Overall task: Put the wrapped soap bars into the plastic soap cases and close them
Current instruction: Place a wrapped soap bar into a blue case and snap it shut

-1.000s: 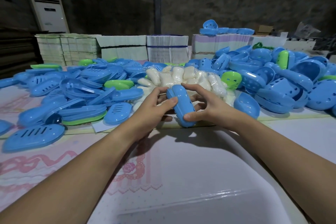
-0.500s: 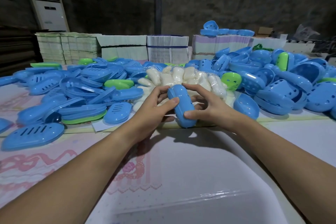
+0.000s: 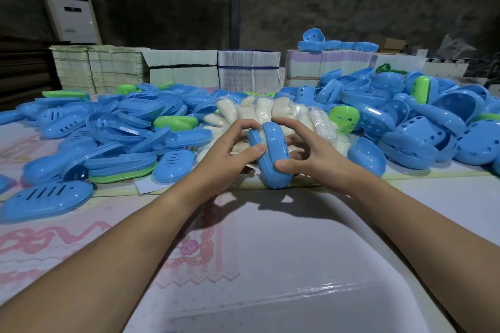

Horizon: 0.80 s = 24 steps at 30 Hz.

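Note:
A blue plastic soap case stands on edge at the table's middle, its two halves pressed together with a thin gap showing at the top. My left hand grips its left side, thumb on the lid. From the right, my right hand holds it with fingers curled over the top. Just behind lies a heap of white wrapped soap bars. What is inside the case is hidden.
Blue and green case lids are piled at the left, perforated blue bases at the right. Stacks of flat cartons line the back edge. A white plastic tub sits close in front of me. A standing air conditioner is at the back left.
Both hands have stayed on the case. It has tipped slightly, and a thin gap between its halves now shows at the top.

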Available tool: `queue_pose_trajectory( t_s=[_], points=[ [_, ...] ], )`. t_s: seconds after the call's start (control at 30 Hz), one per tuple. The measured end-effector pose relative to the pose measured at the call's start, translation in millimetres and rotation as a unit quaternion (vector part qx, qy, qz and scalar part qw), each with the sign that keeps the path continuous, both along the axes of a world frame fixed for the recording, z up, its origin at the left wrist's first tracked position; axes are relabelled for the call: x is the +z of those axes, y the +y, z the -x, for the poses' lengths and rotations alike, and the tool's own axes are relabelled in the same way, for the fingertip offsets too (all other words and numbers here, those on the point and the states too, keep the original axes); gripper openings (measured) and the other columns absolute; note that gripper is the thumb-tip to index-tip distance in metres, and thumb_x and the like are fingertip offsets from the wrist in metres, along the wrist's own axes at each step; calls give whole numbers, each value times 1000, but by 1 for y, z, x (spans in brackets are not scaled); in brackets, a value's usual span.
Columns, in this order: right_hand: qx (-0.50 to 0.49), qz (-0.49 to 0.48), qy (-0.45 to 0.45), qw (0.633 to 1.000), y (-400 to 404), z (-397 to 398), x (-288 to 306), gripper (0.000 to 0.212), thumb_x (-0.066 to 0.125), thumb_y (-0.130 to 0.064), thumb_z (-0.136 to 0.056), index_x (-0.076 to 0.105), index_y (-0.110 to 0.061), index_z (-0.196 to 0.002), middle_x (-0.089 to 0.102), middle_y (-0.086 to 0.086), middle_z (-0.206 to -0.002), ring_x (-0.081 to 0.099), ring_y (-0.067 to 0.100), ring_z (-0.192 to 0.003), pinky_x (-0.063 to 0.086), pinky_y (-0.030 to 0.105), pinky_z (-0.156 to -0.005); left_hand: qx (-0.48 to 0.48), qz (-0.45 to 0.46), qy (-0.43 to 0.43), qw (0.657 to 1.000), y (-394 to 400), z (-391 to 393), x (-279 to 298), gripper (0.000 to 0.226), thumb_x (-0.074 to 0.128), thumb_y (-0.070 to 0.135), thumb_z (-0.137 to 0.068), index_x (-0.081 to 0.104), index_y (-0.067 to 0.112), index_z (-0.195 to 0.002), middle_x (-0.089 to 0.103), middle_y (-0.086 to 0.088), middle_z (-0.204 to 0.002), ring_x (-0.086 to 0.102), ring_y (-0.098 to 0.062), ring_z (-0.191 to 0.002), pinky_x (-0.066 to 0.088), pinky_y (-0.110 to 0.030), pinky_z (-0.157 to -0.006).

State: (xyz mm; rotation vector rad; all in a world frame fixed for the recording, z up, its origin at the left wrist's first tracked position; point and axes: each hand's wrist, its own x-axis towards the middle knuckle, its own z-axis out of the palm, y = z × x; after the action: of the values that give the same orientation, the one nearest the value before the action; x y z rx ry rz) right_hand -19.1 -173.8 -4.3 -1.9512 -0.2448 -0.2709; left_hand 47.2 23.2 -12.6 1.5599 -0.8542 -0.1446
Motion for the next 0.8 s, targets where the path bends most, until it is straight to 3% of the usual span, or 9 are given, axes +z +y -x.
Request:
queue_pose_trajectory(
  t_s=[0.17,0.3,0.53,0.63,0.73,0.8],
  points=[
    [0,-4,-4,1000,-1,-1,-1,77,81,-27,-70,46,-44,-137,56,4,-118,65,5,-74,55,22,-70,8,-13,-20,1000,-1,-1,0,23,59,18,-101,55,39,-108,61,1,-124,71,-10,-82,60,-43,-83],
    [-2,-5,-6,1000,-1,-2,-3,76,81,-28,-69,47,-46,-134,58,1,-117,65,8,-75,55,25,-73,28,-24,-19,999,-2,-1,0,23,59,23,-101,55,46,-103,62,3,-122,75,-20,-89,59,-44,-86],
    [0,17,-14,1000,1,-1,-2,72,84,-34,-65,50,-56,-125,58,-2,-119,61,11,-77,53,23,-74,49,-36,-22,998,-4,0,2,23,65,20,-97,56,38,-108,64,-5,-123,69,-27,-106,56,-47,-96],
    [-5,39,-20,999,0,-2,-2,74,83,-31,-67,47,-51,-130,58,-1,-124,63,25,-89,55,27,-81,42,-21,-17,999,-3,0,1,30,67,18,-96,53,37,-115,65,-4,-119,67,-24,-109,57,-42,-96],
    [-1,39,-21,999,0,-2,-1,73,82,-29,-68,47,-48,-130,58,0,-124,61,27,-86,56,30,-83,16,12,49,999,-2,-4,-1,49,71,14,-93,41,39,-122,63,-6,-122,69,-21,-110,59,-24,-83],
    [-1,32,-20,999,2,-2,-1,73,81,-28,-67,48,-46,-130,58,2,-121,59,16,-77,56,26,-77,-15,46,126,991,-1,-6,-1,44,71,10,-91,48,33,-121,66,-9,-123,71,-24,-109,60,-31,-88]
  ],
)
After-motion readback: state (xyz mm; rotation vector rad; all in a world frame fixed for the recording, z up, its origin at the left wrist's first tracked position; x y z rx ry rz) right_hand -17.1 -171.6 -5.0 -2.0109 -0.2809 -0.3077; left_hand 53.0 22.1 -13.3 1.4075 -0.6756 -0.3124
